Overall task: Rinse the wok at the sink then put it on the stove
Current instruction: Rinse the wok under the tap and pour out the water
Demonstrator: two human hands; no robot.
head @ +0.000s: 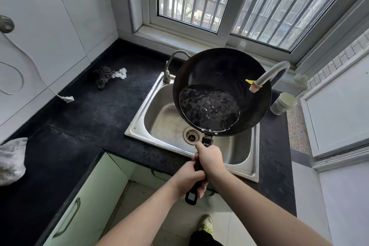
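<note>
Head view: wok [223,78] over sink [159,118], water pooled inside.
Left hand [187,177] and right hand [209,159] both grip its handle at 6 o'clock.

Matt black wok [229,70] (wet inside) above a brushed steel sink [159,122], speckled dark countertop [89,118].

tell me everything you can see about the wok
The wok is round, black and looks like dark metal, with a long black handle ending in a hanging loop. It is held above the steel sink, tilted, water pooled at its lower side. The left hand and right hand both grip the handle.
</note>
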